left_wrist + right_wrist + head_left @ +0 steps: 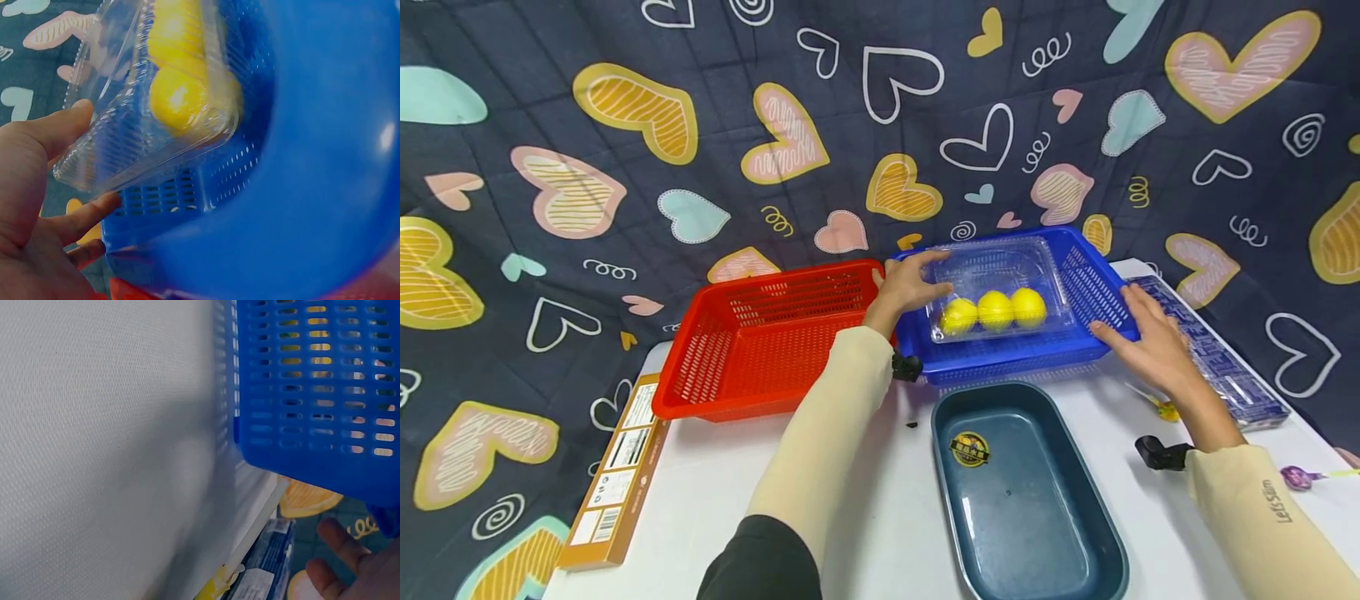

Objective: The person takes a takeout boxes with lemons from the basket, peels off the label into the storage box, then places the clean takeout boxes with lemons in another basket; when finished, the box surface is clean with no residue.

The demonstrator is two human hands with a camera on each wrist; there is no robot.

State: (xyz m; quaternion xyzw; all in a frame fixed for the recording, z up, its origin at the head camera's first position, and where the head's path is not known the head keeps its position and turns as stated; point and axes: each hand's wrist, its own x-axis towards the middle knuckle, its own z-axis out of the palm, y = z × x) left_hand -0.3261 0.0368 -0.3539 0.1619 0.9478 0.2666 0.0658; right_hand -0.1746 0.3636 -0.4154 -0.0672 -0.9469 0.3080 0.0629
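Note:
A clear plastic box [1011, 258] with three yellow balls [995, 311] along its near side lies tilted in the blue basket [1007, 367]. My left hand [906, 287] is at the box's left end, thumb and fingers spread. In the left wrist view, the thumb [72, 125] reaches the box's edge and the fingertips lie close under its corner. By the basket's right rim, my right hand [1157, 346] has its thumb and fingers extended. Only the tips of two of its digits [340, 547] show below the basket in the right wrist view.
Left of the blue basket stands a red basket [715, 408]. A dark teal tray [1022, 500] lies in front on the white table [730, 500]. An orange-brown carton [613, 475] is at left. Behind my right hand lies a blue patterned box [1232, 375], with a purple item [1296, 477] nearby.

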